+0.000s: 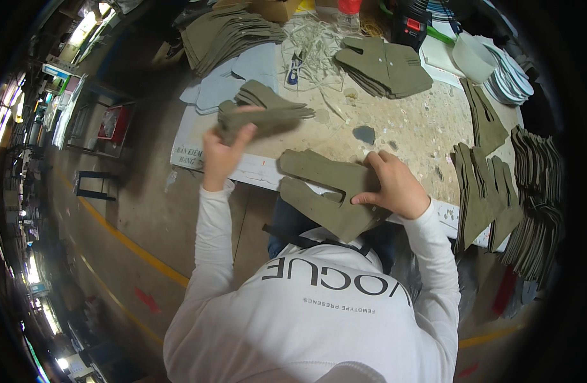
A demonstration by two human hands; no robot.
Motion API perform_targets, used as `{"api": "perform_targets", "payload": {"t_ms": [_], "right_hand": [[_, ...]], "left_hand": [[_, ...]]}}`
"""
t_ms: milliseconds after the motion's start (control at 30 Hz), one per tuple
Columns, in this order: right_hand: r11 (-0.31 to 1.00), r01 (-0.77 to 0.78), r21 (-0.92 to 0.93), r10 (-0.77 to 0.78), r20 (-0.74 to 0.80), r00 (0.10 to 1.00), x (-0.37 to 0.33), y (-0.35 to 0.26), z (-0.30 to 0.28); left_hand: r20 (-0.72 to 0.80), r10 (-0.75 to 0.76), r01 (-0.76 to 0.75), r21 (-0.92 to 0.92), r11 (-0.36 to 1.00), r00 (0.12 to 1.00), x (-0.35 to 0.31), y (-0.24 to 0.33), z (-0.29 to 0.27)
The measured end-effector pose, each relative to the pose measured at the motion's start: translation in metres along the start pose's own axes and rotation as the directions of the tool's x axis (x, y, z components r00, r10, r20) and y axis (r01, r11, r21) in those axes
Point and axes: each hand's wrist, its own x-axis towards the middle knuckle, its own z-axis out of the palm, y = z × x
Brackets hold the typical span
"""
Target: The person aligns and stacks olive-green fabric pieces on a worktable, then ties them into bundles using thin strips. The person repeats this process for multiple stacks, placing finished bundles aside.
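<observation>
Several stacks (475, 207), frame right, appear sorted; apparently pending, centre: olive pieces (266, 118) gripped by left hand (226, 152), slotted panel (346, 214) held by right hand (399, 186).

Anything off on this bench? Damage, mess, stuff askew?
Yes. The tabletop looks worn and blotched, with a dark grey patch beyond the right hand; stain or chip, I can't tell. Farther back, white strips lie in a loose tangle, untidy beside the stacked olive pieces.
</observation>
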Motion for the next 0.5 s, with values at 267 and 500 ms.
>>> {"api": "perform_targets", "payload": {"t_ms": [267,500], "right_hand": [[0.995,-0.079,0.065,0.073,0.093,0.993,-0.016,0.001,-0.007],[0.526,-0.205,0.825,0.147,0.150,0.978,-0.041,-0.020,-0.033]], "left_hand": [[-0.192,-0.114,0.158,0.230,0.960,0.975,0.081,0.061,-0.098],[-0.227,0.304,-0.156,0.503,0.850,0.925,0.080,0.069,-0.098]]}}
